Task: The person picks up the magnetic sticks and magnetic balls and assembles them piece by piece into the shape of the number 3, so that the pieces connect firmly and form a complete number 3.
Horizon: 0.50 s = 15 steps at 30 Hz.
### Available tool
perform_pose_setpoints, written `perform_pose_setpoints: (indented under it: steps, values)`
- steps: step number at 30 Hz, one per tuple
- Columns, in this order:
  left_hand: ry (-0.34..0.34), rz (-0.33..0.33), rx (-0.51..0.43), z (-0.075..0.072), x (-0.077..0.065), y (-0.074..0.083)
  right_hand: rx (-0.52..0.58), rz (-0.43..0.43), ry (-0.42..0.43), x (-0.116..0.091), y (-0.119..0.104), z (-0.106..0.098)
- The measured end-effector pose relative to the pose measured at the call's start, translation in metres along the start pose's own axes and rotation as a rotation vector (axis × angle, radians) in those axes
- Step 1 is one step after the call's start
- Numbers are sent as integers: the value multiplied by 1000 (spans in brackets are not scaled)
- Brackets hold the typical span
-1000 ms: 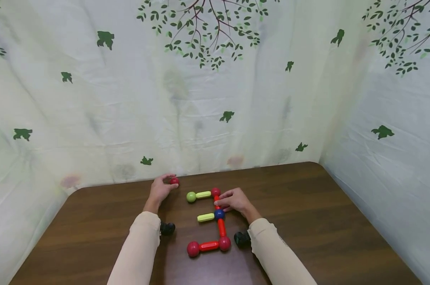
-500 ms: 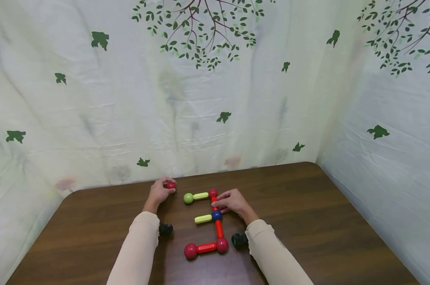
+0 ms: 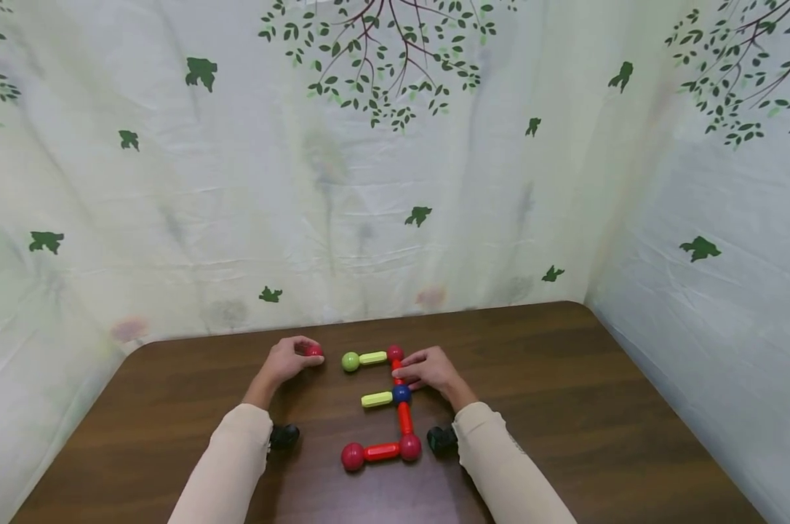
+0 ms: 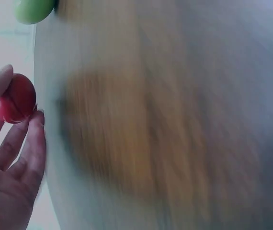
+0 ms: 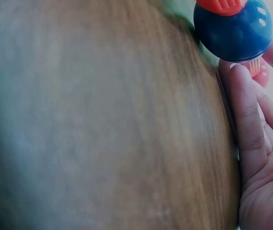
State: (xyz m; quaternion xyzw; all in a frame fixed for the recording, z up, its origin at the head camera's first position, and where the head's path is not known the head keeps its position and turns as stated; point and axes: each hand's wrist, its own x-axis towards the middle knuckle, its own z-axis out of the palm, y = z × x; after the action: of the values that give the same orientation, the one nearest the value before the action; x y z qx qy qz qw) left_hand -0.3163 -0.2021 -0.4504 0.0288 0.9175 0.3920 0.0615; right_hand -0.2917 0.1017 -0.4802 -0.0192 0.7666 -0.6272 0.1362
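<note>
My left hand (image 3: 286, 358) pinches a loose red ball (image 3: 313, 351) between thumb and fingers, left of the joined pieces; the left wrist view shows this red ball (image 4: 20, 99) held at the fingertips. With its fingers, my right hand (image 3: 436, 370) holds the far red rod (image 3: 397, 367), which links a far red ball (image 3: 395, 353) to a blue ball (image 3: 401, 394). In the right wrist view the blue ball (image 5: 234, 31) sits just beyond the fingertips, and the held rod is partly hidden. A yellow rod (image 3: 377, 399) sticks out leftward from the blue ball, its other end bare.
A yellow rod (image 3: 372, 358) joins the far red ball to a green ball (image 3: 350, 362). Nearer, a red rod (image 3: 404, 418) runs to a red corner ball (image 3: 410, 447), then another red rod (image 3: 382, 451) to a red end ball (image 3: 353, 456). A cloth backdrop borders the brown table (image 3: 552, 378).
My left hand has drawn the loose red ball back from the table's far edge, toward me, and the left forearm has shifted left. The right hand stays at the red rod.
</note>
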Motion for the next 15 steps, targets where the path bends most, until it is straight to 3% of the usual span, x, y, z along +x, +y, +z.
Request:
perform_pose_setpoints:
  steps: [5,15]
  values:
    - [-34,49,10,-5,-16,1,-5,-5,3,2,2,0]
    - [-117,53,6,-2,-44,15,-10,7,5,2,-1,1]
